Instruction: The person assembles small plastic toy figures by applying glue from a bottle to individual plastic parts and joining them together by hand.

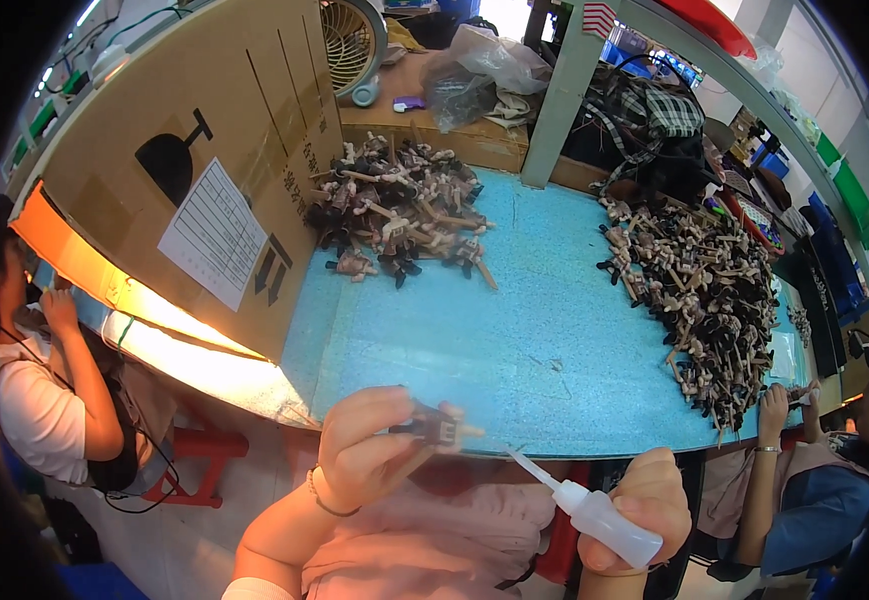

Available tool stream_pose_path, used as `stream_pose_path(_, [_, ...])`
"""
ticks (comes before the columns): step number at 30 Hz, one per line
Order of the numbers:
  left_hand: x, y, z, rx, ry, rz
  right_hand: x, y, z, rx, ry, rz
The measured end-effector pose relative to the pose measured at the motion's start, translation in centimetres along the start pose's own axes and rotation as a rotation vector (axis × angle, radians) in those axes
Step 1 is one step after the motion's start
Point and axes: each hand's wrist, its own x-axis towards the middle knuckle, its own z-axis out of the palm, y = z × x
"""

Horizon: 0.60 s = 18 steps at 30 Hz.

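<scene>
Near the table's front edge, my left hand (360, 450) pinches a small dark toy figure (437, 428) with a pale peg jutting out to the right. The figure is slightly blurred, so its finer details do not show. To its right, my right hand (658, 500) is wrapped round a white squeeze bottle (603, 520), tilted with its long thin nozzle pointing up and left. The nozzle tip is close to the peg but apart from it. Similar brown and beige figures lie in a pile (395, 205) at the back left and a larger pile (720, 300) at the right.
A tall cardboard box (295, 120) walls off the left of the blue tabletop (435, 350). Behind stand a fan (348, 45), a clear plastic bag (480, 75) and a metal post (560, 110). Co-workers sit at the left (40, 400) and the right (805, 500).
</scene>
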Motion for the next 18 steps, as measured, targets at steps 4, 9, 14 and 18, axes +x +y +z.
stream_pose_path(4, [-0.08,-0.1,0.13,-0.014,0.018,-0.01,-0.1,-0.12,0.09,-0.011,-0.004,-0.015])
stream_pose_path(9, [-0.15,-0.06,0.18,-0.016,0.007,-0.01,-0.2,-0.12,-0.04,-0.005,-0.002,-0.021])
stream_pose_path(14, [-0.1,0.0,-0.12,-0.012,-0.02,-0.019,-0.2,0.01,-0.11,0.008,0.0,-0.031])
stream_pose_path(18, [0.1,-0.02,-0.05,-0.031,-0.039,-0.028,0.14,-0.02,0.06,0.008,-0.027,-0.035])
